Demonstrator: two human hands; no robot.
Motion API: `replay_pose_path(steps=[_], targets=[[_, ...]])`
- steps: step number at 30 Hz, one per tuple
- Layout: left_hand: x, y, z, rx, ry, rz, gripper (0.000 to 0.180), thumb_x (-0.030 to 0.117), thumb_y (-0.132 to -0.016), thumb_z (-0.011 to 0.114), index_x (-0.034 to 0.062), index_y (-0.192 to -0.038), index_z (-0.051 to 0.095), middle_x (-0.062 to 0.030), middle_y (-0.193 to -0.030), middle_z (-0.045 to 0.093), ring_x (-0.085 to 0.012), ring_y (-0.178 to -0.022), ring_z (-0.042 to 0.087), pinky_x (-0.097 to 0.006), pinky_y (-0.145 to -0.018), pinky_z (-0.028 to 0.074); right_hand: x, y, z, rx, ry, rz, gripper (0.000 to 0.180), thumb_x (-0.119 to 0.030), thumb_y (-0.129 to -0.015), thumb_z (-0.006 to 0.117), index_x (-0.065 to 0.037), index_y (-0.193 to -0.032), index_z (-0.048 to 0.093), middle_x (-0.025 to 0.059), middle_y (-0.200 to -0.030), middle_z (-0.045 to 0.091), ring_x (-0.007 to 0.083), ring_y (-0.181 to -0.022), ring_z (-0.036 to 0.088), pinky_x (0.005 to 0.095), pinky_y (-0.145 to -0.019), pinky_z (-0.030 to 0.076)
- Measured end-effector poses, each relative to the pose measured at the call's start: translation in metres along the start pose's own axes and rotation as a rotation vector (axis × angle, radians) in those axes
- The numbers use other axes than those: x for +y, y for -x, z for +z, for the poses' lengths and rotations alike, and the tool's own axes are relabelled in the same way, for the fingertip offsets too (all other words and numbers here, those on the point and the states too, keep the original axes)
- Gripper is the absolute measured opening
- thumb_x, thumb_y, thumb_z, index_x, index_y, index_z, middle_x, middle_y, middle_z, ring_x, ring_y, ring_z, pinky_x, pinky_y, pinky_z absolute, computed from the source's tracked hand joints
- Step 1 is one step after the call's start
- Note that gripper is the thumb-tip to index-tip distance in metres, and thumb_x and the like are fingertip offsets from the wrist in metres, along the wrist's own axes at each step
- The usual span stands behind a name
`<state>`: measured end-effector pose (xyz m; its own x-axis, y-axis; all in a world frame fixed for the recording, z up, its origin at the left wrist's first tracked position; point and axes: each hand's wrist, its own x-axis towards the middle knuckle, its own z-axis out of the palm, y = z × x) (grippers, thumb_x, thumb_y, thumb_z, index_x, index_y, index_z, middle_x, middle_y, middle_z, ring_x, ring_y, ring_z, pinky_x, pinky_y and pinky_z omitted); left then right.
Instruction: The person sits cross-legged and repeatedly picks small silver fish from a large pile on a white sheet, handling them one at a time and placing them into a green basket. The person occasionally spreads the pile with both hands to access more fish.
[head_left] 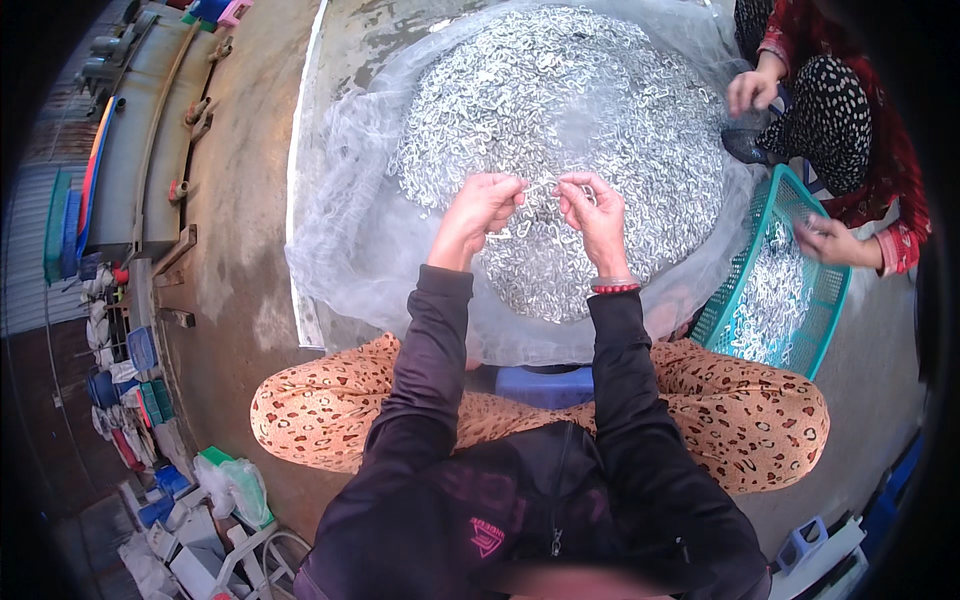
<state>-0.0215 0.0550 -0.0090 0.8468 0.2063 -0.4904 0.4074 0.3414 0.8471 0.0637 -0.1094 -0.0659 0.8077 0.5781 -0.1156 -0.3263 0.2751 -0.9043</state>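
A broad heap of small, curled silvery-white pieces [600,90] that look like little fish lies in front of me on a pale mesh sheet [345,225]. Over its near part, my left hand [482,212] is closed in a pinch. My right hand [598,215], a red beaded bracelet at its wrist, also pinches with thumb and forefinger. A thin whitish piece [541,184] spans the short gap between my fingertips, one end in each hand. Its exact kind is too small to make out.
A green plastic basket [832,318] with more silvery pieces stands at my right. There a co-worker's hand [828,241] is over the basket and another hand [753,91] is near the heap's edge. A blue stool [545,386] is beneath me; tanks [160,130] line the left.
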Motion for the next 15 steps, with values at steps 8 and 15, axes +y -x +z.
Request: replay_pose_path(steps=[8, 15], targets=[[-0.017, -0.010, 0.017, 0.406, -0.047, 0.325, 0.026, 0.028, -0.088, 0.058, 0.0014, -0.089, 0.060, 0.0055, -0.058, 0.042, -0.0020, -0.045, 0.032, -0.021, -0.038, 0.021, -0.017, -0.001, 0.022, 0.128, 0.397, -0.185, 0.014, -0.007, -0.085, 0.062, -0.002, -0.096, 0.067, -0.0019, -0.073, 0.061, 0.0029, -0.057, 0.049, 0.0173, -0.049, 0.038], [-0.020, 0.001, 0.024, 0.279, -0.570, 0.500, 0.033, 0.028, -0.082, 0.067, 0.0062, -0.106, 0.066, 0.0020, -0.069, 0.054, -0.0069, -0.061, 0.040, -0.025, -0.056, 0.036, -0.023, -0.001, -0.004, 0.074, 0.470, -0.010, 0.015, -0.010, -0.081, 0.060, -0.001, -0.091, 0.068, 0.0040, -0.068, 0.064, 0.0071, -0.056, 0.056, 0.0225, -0.050, 0.043]])
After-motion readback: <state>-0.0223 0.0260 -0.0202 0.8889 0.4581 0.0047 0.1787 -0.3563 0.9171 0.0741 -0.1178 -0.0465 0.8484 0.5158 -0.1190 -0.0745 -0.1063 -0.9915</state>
